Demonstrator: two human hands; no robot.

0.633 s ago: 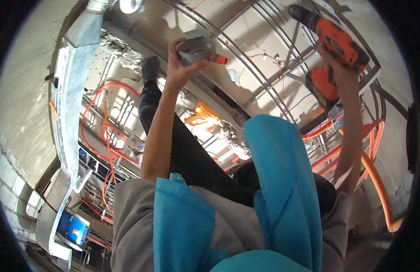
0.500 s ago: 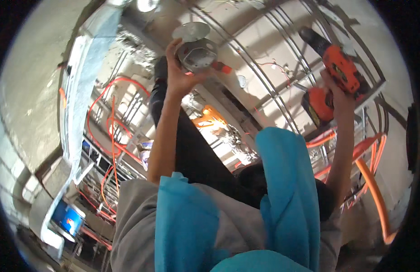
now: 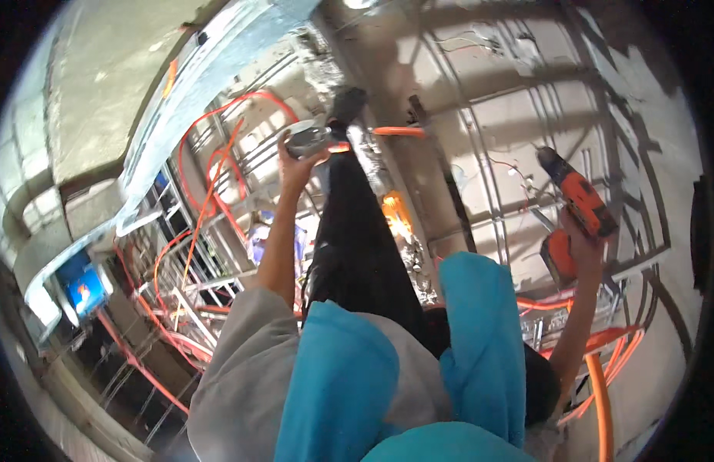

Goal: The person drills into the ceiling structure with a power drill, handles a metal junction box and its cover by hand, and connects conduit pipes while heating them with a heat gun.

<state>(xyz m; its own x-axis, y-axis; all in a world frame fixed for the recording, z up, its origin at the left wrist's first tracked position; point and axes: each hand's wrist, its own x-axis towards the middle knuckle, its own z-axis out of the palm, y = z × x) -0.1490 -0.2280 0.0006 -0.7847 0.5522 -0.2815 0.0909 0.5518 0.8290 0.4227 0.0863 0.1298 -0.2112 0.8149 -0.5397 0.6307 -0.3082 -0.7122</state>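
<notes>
Out in front, my left hand (image 3: 297, 165) is closed around a round grey box (image 3: 305, 138), which looks like an electrical junction box. A short orange-red piece (image 3: 339, 147) shows at the right side of the box. Off to the right, my right hand (image 3: 585, 242) grips the handle of an orange and black cordless drill (image 3: 580, 199). The drill's nose points up and to the left, away from my body, and its battery end hangs below the hand. Nothing touches the drill's tip.
My dark trouser leg (image 3: 358, 246) stretches forward to a dark shoe (image 3: 348, 104). Orange-red conduits (image 3: 218, 165) loop among metal framing at the left, beside a long silvery duct (image 3: 195, 85). A thick orange pipe (image 3: 600, 400) stands low right. Teal cloth (image 3: 480, 323) hangs over my front.
The whole view has swung. My left hand and the grey box sit lower, farther left and look smaller. The right hand with the drill also appears lower, still gripping it.
</notes>
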